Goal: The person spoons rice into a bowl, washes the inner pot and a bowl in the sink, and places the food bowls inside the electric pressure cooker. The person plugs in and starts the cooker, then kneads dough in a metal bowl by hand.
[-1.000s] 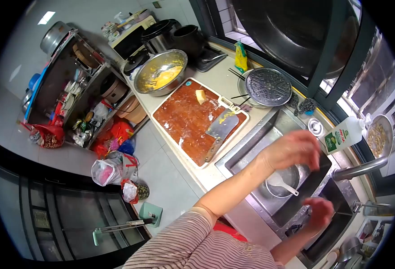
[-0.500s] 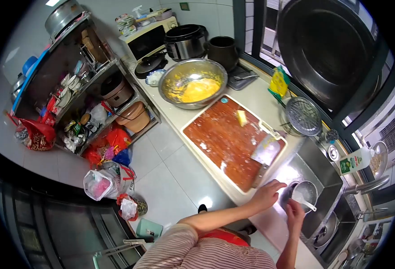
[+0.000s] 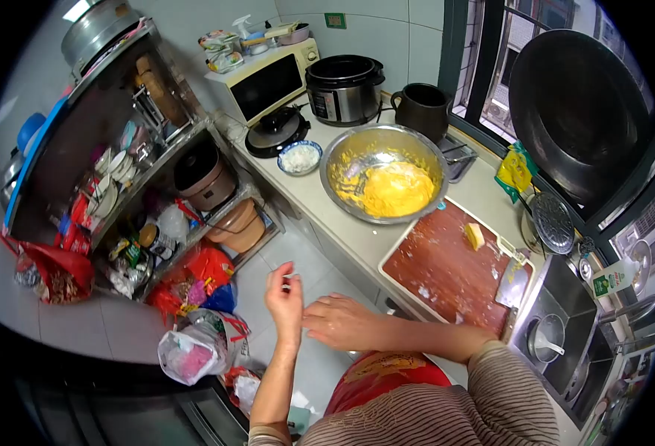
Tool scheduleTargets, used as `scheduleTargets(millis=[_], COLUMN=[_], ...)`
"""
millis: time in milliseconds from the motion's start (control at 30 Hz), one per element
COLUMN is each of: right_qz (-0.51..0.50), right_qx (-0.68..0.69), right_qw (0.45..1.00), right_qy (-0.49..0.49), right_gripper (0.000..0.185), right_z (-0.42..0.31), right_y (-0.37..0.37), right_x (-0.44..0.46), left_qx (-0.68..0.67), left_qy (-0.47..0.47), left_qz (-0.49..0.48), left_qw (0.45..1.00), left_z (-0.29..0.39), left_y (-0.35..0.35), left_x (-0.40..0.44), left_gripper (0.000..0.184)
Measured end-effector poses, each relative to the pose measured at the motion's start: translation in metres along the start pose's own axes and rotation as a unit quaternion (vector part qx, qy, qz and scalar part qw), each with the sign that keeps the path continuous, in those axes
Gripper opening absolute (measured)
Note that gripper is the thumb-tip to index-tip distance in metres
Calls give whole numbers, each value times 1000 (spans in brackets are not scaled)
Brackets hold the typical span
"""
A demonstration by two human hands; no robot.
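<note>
My left hand (image 3: 284,299) is raised over the floor in front of the counter, fingers loosely bent and apart, nothing visible in it. Beside it my right hand (image 3: 339,321) reaches across my body, fingers stretched out with their tips close to the left wrist; whether they touch I cannot tell. On the counter, a large metal bowl (image 3: 333,182) holds a yellow doughy mass (image 3: 398,189). A brown cutting board (image 3: 439,271) bears a yellow chunk (image 3: 475,236) and a cleaver (image 3: 515,282). A small blue-patterned bowl (image 3: 289,169) contains something white.
Behind the bowl stand an electric cooker (image 3: 342,100), a dark pot (image 3: 423,111) and a microwave (image 3: 268,85). In the sink (image 3: 576,297) sits a small bowl with a white spoon (image 3: 547,343). Laden shelves (image 3: 149,160) and bags (image 3: 194,353) line the left side.
Both hands have left the small bowl by the sink and swung left, over the floor. The view has turned left too. The small bowl and its spoon are now in the sink.
</note>
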State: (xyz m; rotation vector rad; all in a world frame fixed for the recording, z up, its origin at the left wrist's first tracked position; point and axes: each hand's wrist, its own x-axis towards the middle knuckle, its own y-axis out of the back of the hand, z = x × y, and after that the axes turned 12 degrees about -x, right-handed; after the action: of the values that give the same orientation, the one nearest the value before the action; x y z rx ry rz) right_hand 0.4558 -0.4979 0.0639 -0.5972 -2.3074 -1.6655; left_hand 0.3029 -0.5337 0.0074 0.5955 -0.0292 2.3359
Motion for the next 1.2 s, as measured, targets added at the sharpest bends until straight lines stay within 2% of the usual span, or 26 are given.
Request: scheduleTargets(millis=[33, 133, 167, 233, 300, 367, 400, 533, 633, 667, 700, 767, 833, 900, 967, 1000, 1067, 1100, 1167, 1200], right_qz=[-10, 75, 85, 108, 114, 122, 70, 21, 75, 92, 107, 110, 204, 215, 185, 170, 116, 87, 100, 109], right_qx=[-18, -71, -83, -108, -103, -96, -105, -164, -193, -222, -249, -267, -304, -286, -250, -252, -272, -279, -303, -308], right_qw=[1000, 993, 990, 983, 986, 987, 992, 981, 961, 951, 940, 886, 835, 770, 701, 666, 623, 600, 596, 595], right_qy=[24, 63, 75, 98, 61, 27, 0, -101, -185, -196, -208, -363, -410, -528, -642, -681, -724, -745, -737, -734], right_gripper=[18, 16, 16, 15, 15, 15, 16, 17, 17, 18, 19, 22, 22, 31, 40, 39, 36, 35, 32, 33], right_z=[11, 58, 79, 123, 166, 205, 230, 308, 372, 396, 419, 455, 504, 529, 546, 557, 579, 588, 601, 604], right_y=[3, 4, 4, 6, 13, 22, 17, 19, 24, 33, 42, 66, 81, 103, 118, 121, 124, 122, 119, 118], right_x=[25, 96, 120, 168, 210, 243, 261, 301, 306, 300, 293, 285, 270, 272, 284, 291, 298, 298, 293, 293], left_qx=[0, 12, -4, 20, 24, 64, 64, 77, 55, 64, 48, 14, 2, -29, -13, 19, 83, 103, 147, 150], left_qy=[0, -10, 15, -26, 65, 16, 14, 22, 1, -52, -43, -78, -91, -118, -127, -114, -63, -60, -55, -50], left_qz=[12, 32, 44, 24, 18, -28, -39, -64, -114, -122, -134, -149, -170, -188, -206, -230, -289, -313, -359, -369], left_qw=[1000, 999, 999, 999, 997, 997, 997, 995, 992, 989, 989, 986, 981, 975, 970, 966, 952, 942, 920, 916], left_z=[-6, -27, -34, -55, -76, -88, -93, -119, -144, -164, -155, -174, -175, -185, -184, -185, -176, -172, -172, -182], left_y=[7, 23, 23, 23, 15, 0, -7, -41, -79, -95, -114, -155, -196, -240, -282, -300, -328, -337, -353, -364], left_x=[21, 88, 109, 158, 206, 252, 274, 348, 406, 427, 446, 488, 529, 572, 610, 628, 655, 667, 686, 694], left_gripper=[24, 23, 22, 21, 20, 19, 19, 21, 23, 23, 22, 21, 20, 21, 26, 32, 42, 41, 39, 31])
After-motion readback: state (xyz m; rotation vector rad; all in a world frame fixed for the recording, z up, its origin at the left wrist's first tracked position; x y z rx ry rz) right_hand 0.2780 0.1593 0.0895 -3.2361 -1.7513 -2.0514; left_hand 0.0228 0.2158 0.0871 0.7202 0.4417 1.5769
